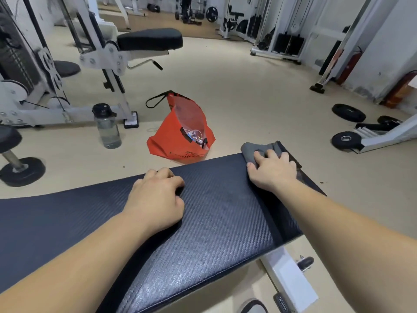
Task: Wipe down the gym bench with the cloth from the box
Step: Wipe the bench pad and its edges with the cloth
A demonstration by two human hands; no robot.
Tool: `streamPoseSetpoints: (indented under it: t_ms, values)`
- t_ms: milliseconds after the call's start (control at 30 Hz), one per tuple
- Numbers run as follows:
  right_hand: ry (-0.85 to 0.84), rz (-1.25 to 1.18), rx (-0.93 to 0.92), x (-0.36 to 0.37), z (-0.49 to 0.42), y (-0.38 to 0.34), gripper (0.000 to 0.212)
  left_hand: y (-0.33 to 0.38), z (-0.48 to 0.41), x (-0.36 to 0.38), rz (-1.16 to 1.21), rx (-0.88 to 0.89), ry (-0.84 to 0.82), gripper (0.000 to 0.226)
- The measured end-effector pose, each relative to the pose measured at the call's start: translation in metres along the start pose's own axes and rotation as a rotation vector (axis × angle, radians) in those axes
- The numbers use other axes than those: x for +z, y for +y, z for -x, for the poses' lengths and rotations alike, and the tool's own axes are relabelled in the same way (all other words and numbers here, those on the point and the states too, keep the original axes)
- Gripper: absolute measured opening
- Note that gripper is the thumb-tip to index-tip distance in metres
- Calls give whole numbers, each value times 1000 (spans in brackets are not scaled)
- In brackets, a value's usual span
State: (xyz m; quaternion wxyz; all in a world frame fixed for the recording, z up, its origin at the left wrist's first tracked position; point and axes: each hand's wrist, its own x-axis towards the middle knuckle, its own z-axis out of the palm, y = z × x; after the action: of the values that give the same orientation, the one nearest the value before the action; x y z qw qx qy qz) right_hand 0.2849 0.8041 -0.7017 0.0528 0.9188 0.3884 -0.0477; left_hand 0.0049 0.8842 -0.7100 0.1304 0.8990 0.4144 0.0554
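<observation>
A black textured gym bench pad fills the lower middle of the view. At its far right corner lies a grey cloth, pressed flat onto the pad by my right hand with fingers spread over it. My left hand rests on the far edge of the pad, left of the cloth, with fingers curled over the rim and nothing in it.
An open orange bag with small items inside stands on the floor just beyond the bench. A clear water bottle stands left of it by a white machine frame. Weight plates lie on the floor at right.
</observation>
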Motion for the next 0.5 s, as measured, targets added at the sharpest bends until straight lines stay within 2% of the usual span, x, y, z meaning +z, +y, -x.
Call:
streamPoseSetpoints:
  t_ms: [167, 267, 400, 500]
  values:
    - [-3, -12, -201, 4, 81, -21, 55, 0, 4, 8, -8, 7, -12, 48]
    - [-89, -13, -290, 1, 116, 5, 53, 1, 10, 14, -50, 20, 6, 49]
    - [-170, -40, -52, -7, 110, 64, 55, 0, 15, 15, -29, 37, 40, 46]
    - [-198, -44, 87, -6, 96, 67, 58, -1, 14, 11, 10, 40, 35, 42]
